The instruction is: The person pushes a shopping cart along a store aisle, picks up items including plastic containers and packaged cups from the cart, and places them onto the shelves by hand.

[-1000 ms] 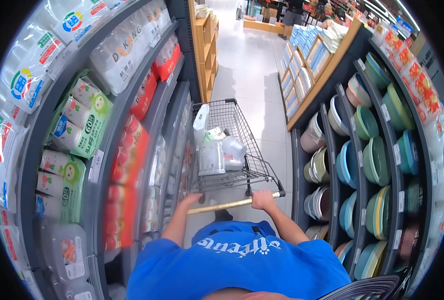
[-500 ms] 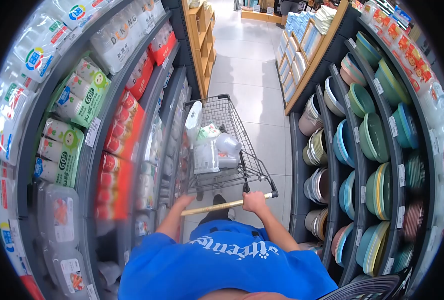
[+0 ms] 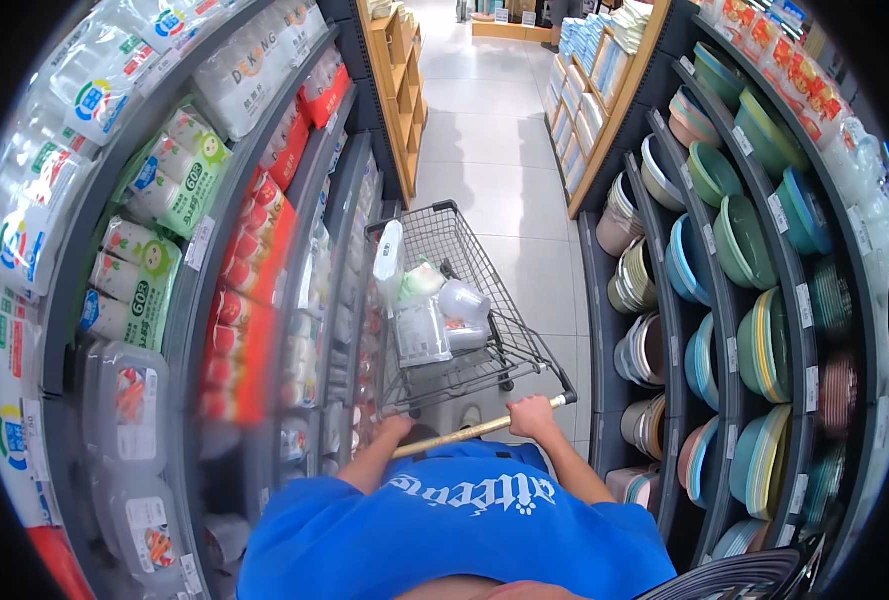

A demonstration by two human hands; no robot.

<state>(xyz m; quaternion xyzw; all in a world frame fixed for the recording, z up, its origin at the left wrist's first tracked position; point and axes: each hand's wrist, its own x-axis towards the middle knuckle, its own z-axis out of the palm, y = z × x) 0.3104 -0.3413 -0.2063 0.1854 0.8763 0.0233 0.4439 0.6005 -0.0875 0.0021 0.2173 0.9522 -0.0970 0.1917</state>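
Note:
A wire shopping cart (image 3: pixel 475 255) stands in front of me, its handle bar (image 3: pixel 455 437) slanting up to the right. My right hand (image 3: pixel 534 417) is wrapped round the bar near its right end. At the bar's left end is my left hand (image 3: pixel 393 430), its fingers curled round it beside the shelf. Inside the cart lie a clear plastic pack (image 3: pixel 422 332), clear plastic cups (image 3: pixel 463 301), a green and white pack (image 3: pixel 422 281) and a tall white pack (image 3: pixel 390 250) leaning at the left side.
On the left, shelves hold bagged cups (image 3: pixel 172 170), red packs (image 3: pixel 255 240) and clear food boxes (image 3: pixel 137 400). Shelves on the right carry stacked basins (image 3: pixel 745 240). A wooden rack (image 3: pixel 400 90) and stacked towels (image 3: pixel 585 110) flank the tiled aisle (image 3: pixel 485 150).
The shelves have slid toward me on both sides as the cart advanced along the aisle. The cart's handle has turned to a steeper slant, with both hands still on it.

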